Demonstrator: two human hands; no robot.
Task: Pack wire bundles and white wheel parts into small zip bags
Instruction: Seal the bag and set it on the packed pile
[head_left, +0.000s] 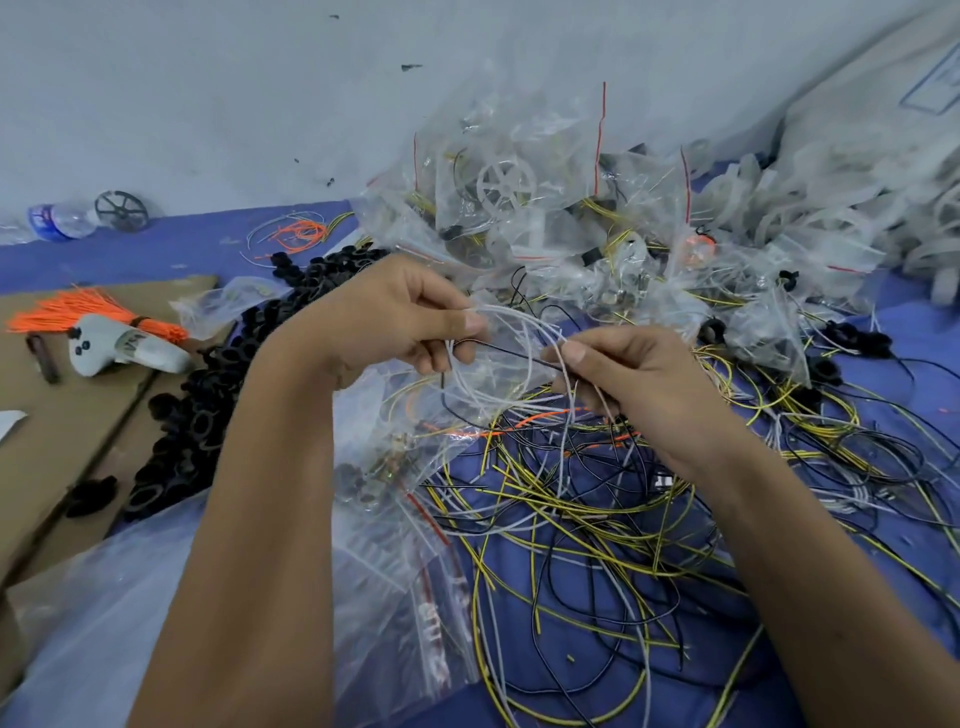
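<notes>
My left hand (395, 317) and my right hand (623, 374) are raised over the table, each pinching the same small loop of white and black wires (514, 343) between thumb and fingers. Below them lies a loose tangle of yellow, black and white wires (597, 509) on the blue cloth. A heap of filled zip bags (545, 228) sits behind the hands; one shows a white wheel part (505, 185) inside. Empty zip bags with red strips (415, 561) lie under my left forearm.
A pile of black rings (208, 395) spreads to the left, beside cardboard (78, 415) bearing an orange wire bundle (88, 312) and a white controller (119, 345). A water bottle (57, 221) and dark wheel (122, 209) lie far left. White plastic parts (831, 208) heap at right.
</notes>
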